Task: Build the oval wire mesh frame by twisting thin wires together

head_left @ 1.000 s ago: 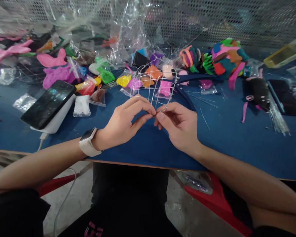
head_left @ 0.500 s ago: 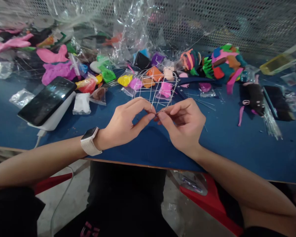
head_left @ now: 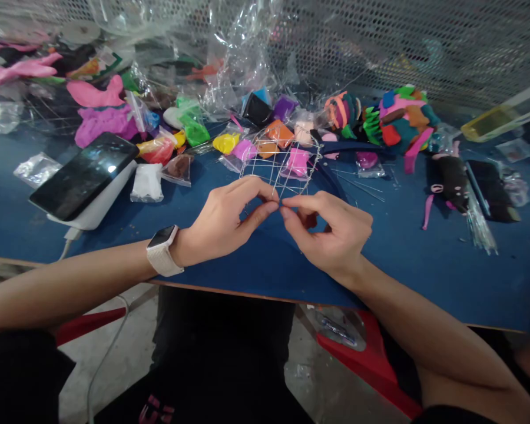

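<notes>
A wire frame (head_left: 271, 160), a grid of thin silvery wires with a twisted rim, stands tilted above the blue table. My left hand (head_left: 229, 219) pinches its near edge between thumb and forefinger. Close beside it, my right hand (head_left: 335, 232) has its thumb and forefinger brought together at the same edge, where the wire ends are too fine to make out clearly. The fingertips of both hands almost touch. Behind the frame, bagged modelling clay in orange (head_left: 280, 134), pink (head_left: 297, 162) and yellow (head_left: 225, 143) shows through the gaps.
A phone (head_left: 86, 171) rests on a white block at left, with a cable attached. Across the back lie clay packets, plastic bags and a multicoloured clay figure (head_left: 406, 118). Dark-handled pliers (head_left: 353, 146), loose wires (head_left: 357, 184) and a black clay figure (head_left: 453, 179) lie right.
My right hand has shifted its grip, its forefinger now straighter and its fingertips slightly apart from the left ones. My left hand keeps its pinch on the wire frame.
</notes>
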`<control>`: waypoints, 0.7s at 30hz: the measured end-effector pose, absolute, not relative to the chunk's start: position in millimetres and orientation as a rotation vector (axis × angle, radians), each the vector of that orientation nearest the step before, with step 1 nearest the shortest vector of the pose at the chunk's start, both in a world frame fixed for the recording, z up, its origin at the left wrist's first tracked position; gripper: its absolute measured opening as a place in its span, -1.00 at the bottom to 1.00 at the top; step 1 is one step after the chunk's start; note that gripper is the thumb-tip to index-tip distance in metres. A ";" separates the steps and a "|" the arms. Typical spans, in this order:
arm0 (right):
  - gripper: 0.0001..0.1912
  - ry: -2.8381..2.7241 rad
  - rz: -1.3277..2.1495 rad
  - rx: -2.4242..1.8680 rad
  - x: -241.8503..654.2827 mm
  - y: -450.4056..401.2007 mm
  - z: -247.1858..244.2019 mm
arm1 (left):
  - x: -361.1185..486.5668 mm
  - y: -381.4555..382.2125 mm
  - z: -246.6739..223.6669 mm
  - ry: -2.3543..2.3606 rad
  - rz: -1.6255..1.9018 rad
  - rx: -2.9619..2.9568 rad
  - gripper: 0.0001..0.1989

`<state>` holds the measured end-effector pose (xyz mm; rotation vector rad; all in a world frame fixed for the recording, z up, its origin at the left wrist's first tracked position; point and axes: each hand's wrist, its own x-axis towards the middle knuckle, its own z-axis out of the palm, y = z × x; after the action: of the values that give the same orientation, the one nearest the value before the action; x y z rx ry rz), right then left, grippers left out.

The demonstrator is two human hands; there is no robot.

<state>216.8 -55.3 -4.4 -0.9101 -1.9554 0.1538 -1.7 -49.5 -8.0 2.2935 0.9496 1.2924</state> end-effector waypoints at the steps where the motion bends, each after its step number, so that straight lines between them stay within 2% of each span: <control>1: -0.89 -1.992 0.150 -0.910 217.8 -54.9 -2.9 | -1.8 -49.5 -8.5 0.954 1.298 2.292 -0.96; 14: -0.92 -2.052 0.245 -0.859 219.7 -53.4 -4.6 | 0.4 -51.6 -6.1 0.991 1.233 2.240 -0.94; 21: -0.91 -2.148 0.044 -0.771 226.1 -47.3 -12.3 | 0.2 -51.2 -3.1 1.016 1.225 2.143 -0.91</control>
<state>226.1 -47.3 -12.3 -0.7712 -2.1476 0.0439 0.2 -51.2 -3.1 2.1428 1.0162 1.2247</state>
